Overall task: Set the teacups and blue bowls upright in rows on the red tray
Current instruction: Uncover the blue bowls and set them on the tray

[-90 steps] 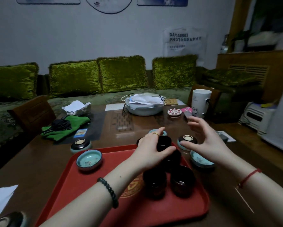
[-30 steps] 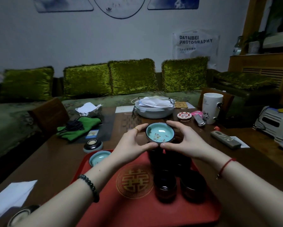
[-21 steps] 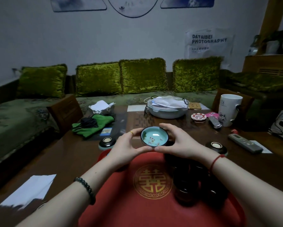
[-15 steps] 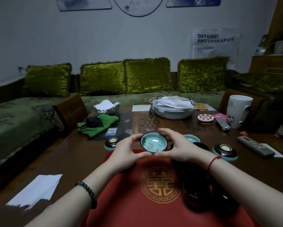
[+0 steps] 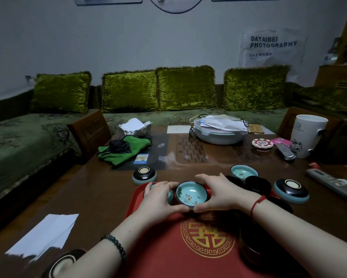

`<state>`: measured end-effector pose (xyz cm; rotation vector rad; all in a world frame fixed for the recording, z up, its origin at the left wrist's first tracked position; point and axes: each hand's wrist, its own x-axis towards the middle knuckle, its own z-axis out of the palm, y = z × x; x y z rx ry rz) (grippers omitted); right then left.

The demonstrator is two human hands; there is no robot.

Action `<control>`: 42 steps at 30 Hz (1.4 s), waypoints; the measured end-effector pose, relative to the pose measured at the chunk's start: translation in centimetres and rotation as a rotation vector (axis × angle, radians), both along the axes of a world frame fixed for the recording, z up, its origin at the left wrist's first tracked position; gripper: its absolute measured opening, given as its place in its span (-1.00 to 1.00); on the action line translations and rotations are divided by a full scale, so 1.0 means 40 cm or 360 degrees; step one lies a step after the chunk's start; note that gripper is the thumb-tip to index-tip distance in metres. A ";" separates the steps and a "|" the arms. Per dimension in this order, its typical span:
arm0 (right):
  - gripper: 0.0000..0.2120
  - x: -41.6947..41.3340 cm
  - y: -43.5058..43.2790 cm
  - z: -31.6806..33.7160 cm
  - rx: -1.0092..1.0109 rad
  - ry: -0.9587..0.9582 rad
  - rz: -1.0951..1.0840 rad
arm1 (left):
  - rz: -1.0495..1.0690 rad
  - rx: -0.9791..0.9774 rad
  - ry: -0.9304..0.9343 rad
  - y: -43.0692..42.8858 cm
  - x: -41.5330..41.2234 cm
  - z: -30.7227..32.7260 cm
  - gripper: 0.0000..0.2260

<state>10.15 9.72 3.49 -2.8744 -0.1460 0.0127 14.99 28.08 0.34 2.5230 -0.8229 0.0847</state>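
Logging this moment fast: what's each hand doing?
Left hand: closed on the blue bowl.
Right hand: closed on the same blue bowl.

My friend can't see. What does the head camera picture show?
Two hands, left hand and right hand, hold an upright blue bowl at the far end of a red tray. Another upside-down bowl waits on the table.

Single head cam, wide-angle, pitched forward and down over the bench [image 5: 100, 193]. Close range: forearms enter from 6 o'clock, red tray [image 5: 168, 253] fills bottom center. Sofa [image 5: 20, 137] and wall at 12 o'clock. No second view, so no overlap.
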 end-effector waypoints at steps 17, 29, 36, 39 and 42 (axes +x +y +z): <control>-0.17 -0.010 -0.006 -0.003 -0.0095 0.0057 0.0023 | -0.0145 0.0277 -0.0134 -0.001 -0.007 -0.009 -0.28; -0.38 -0.105 0.066 0.059 0.0318 -0.0379 0.0331 | -0.0123 -0.0011 -0.0319 0.186 -0.090 0.061 -0.34; -0.42 -0.138 0.222 0.041 0.0647 -0.0489 0.0487 | 0.0084 -0.0258 -0.0197 0.384 -0.177 0.065 -0.31; -0.38 -0.142 0.293 0.010 0.0771 -0.0398 0.0531 | 0.0188 -0.0287 -0.0088 0.463 -0.215 0.041 -0.31; -0.36 -0.146 0.364 -0.023 0.0830 -0.0349 0.0582 | 0.0289 -0.0321 0.0006 0.519 -0.248 0.009 -0.34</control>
